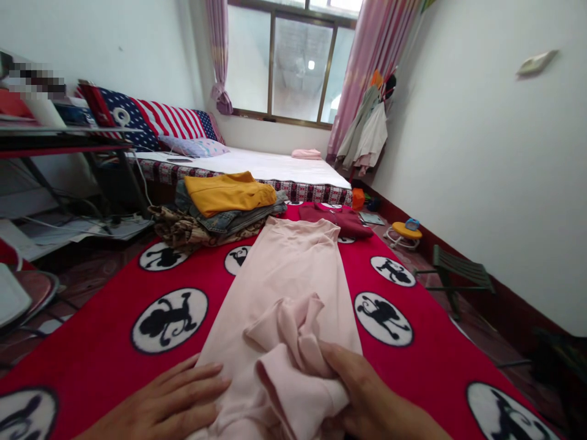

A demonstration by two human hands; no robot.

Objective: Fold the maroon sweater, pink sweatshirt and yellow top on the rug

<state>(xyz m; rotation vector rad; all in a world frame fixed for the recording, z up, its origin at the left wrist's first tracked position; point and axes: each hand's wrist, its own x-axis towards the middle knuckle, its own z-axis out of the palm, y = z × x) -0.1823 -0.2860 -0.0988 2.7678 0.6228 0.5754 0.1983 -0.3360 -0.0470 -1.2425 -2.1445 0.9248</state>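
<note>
A pale pink garment (288,275) lies stretched out lengthwise on a red blanket (92,342) printed with black monkeys in white circles. My left hand (169,403) lies flat with its fingers spread, pressing the garment's near left edge. My right hand (367,397) is closed on a bunched-up sleeve or cuff (293,360) of the same pink garment, lifting it a little above the rest.
A stack of folded clothes (220,211) with a yellow one (227,190) on top sits at the blanket's far left; a dark red garment (337,220) lies far right. Behind stands a bed (275,166). A desk (64,143) is left, a green folding stool (458,269) right.
</note>
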